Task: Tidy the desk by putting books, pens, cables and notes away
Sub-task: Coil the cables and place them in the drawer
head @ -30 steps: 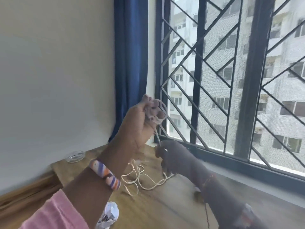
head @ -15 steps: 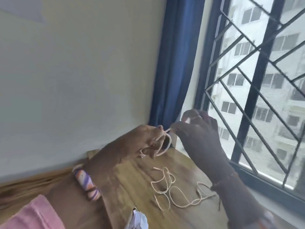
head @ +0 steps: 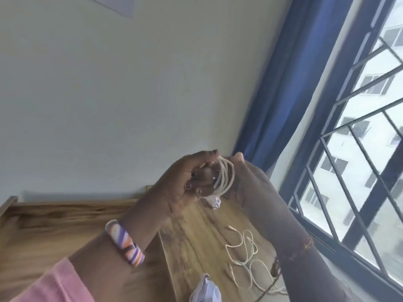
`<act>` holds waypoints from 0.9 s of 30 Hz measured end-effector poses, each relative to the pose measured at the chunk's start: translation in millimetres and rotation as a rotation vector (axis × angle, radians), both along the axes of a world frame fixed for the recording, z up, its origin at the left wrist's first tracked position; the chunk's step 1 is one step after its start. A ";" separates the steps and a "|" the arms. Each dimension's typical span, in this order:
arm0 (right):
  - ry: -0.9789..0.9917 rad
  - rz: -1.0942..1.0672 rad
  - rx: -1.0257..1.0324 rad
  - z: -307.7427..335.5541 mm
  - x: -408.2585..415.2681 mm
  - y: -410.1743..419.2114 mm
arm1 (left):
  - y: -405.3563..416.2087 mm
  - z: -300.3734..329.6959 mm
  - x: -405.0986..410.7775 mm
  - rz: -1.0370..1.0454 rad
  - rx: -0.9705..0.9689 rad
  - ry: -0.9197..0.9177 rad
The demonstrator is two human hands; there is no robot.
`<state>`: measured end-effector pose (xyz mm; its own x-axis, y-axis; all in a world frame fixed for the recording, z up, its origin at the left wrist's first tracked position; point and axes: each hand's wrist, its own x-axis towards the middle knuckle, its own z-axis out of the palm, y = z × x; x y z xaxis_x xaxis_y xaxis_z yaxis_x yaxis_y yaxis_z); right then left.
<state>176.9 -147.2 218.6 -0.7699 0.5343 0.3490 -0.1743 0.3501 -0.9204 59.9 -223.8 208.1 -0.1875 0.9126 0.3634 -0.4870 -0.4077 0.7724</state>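
Two hands are working together above the tabletop point(head: 192, 234), raised in front of the pale wall. The left hand point(head: 181, 182) is gripping a coiled white cable point(head: 224, 177): its fingers point(head: 199, 174) are curling in toward the palm, and several loops of the coil are sitting against their tips, with the thumb pressing the top of the loops. The right hand point(head: 253, 186) is coming in from the window side, its back turned to the camera; one fingertip is showing just above the coil, touching the top of the loops, but whether the other right fingers are curling round the cable cannot be told, since the hand itself is hiding them. Below the fingers, well apart from them, the loose tail of the white cable is lying in slack curls on the wood, running under the right forearm. A crumpled paper ball point(head: 212, 201) is sitting on the tabletop just beneath the coil, and another crumpled white scrap point(head: 205, 289) is lying nearer the camera, below the left wrist. A striped bracelet point(head: 124, 244) is circling the left wrist beside a pink sleeve point(head: 54, 286). A blue curtain point(head: 292, 83) is hanging beyond the fingers, next to the barred window point(head: 359, 149).
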 end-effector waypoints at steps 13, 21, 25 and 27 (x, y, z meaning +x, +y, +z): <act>-0.121 -0.214 0.348 -9.2 -3.3 -17.5 | -3.2 -9.2 -4.3 0.601 -0.135 0.725; -0.082 -0.039 -0.191 -4.5 -15.9 -1.5 | -12.2 -11.5 -25.4 0.732 -0.126 0.854; -0.146 -0.008 -0.087 -3.4 -23.4 -3.8 | -12.9 -17.2 -26.5 0.652 -0.233 0.647; -0.218 -0.174 0.308 -8.3 -24.5 -1.8 | -7.4 -21.2 -25.8 0.635 -0.296 0.603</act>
